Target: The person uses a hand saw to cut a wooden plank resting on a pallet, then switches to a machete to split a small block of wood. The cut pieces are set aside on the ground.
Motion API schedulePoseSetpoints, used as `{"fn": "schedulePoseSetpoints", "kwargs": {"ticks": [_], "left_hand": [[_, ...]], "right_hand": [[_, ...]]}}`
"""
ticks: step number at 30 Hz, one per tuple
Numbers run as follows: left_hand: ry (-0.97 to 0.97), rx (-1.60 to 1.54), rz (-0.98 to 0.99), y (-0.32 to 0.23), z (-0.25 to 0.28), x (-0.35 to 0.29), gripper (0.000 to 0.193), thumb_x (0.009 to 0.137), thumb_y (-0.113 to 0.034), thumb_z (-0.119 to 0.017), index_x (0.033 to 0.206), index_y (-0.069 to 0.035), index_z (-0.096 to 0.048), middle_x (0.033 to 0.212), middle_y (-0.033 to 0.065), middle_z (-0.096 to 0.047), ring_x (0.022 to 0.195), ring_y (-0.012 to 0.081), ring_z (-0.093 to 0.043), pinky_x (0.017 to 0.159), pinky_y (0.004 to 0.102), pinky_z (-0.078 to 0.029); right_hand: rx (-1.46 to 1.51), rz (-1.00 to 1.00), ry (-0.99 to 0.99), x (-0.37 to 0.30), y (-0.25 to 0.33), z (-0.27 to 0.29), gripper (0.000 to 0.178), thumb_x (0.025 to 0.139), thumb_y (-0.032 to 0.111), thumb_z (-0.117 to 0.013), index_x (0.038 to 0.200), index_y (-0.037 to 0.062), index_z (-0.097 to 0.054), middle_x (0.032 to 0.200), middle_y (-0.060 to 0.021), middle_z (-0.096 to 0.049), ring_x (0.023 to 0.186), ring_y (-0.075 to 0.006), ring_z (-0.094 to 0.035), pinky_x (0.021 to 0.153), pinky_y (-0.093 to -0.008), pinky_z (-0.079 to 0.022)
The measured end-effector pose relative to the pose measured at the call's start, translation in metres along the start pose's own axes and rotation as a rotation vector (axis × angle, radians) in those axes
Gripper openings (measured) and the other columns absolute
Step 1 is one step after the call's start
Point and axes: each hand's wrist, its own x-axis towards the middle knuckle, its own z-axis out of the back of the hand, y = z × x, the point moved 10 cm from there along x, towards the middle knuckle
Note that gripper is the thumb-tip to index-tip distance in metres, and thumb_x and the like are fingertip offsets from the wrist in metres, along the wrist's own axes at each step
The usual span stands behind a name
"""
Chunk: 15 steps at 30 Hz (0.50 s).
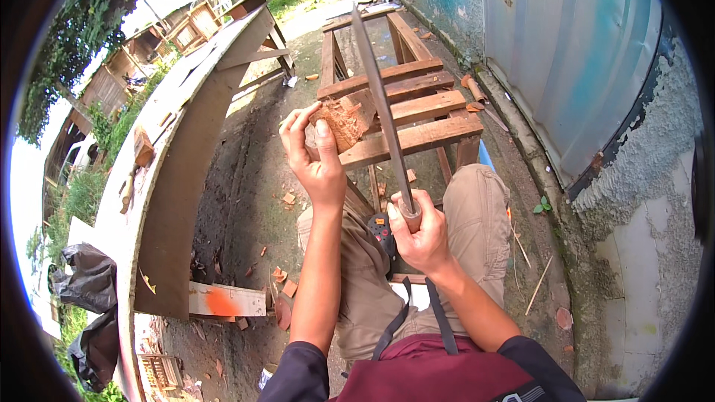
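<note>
My right hand (423,237) is closed around the wooden handle of a machete (381,100). Its long dark blade points away from me and up, passing over the slatted wooden stand (439,132) in front of my knees. Left of the blade, my left hand (316,160) grips a block of wood (342,120), thumb on the near side and fingers around its left edge. The block's near face is rough and freshly cut. It is at the stand's left side; whether it rests on a slat is hidden.
A long table (173,201) curves along the left, bearing a small wood block (143,147). A black plastic bag (89,279) hangs at its outer edge. Wood chips (289,288) litter the ground. A corrugated metal sheet (566,52) and rough wall (633,149) stand close on the right.
</note>
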Motion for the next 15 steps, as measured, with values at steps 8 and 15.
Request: {"fn": "schedulePoseSetpoints", "kwargs": {"ticks": [8, 15], "left_hand": [[-0.065, -0.182, 0.230, 0.012, -0.001, 0.003, 0.025, 0.099, -0.014, -0.065, 0.118, 0.002, -0.066, 0.111, 0.0082, -0.064, 0.108, 0.0178, -0.060, 0.098, 0.0324, -0.046], [-0.088, -0.270, 0.297, 0.010, -0.001, -0.009, 0.020, 0.099, -0.010, -0.067, 0.114, 0.003, -0.067, 0.106, 0.0071, -0.067, 0.100, 0.0137, -0.060, 0.093, 0.0293, -0.047]], "right_hand": [[-0.039, -0.044, 0.055, 0.039, -0.025, -0.044, 0.018, 0.094, 0.011, -0.069, 0.101, -0.0006, -0.058, 0.069, -0.0087, -0.065, 0.059, -0.0230, -0.066, 0.060, -0.0336, -0.051], [0.016, 0.080, -0.037, 0.028, 0.002, -0.024, 0.018, 0.094, 0.014, -0.069, 0.101, -0.0003, -0.060, 0.072, -0.0115, -0.070, 0.062, -0.0198, -0.070, 0.058, -0.0339, -0.053]]}}
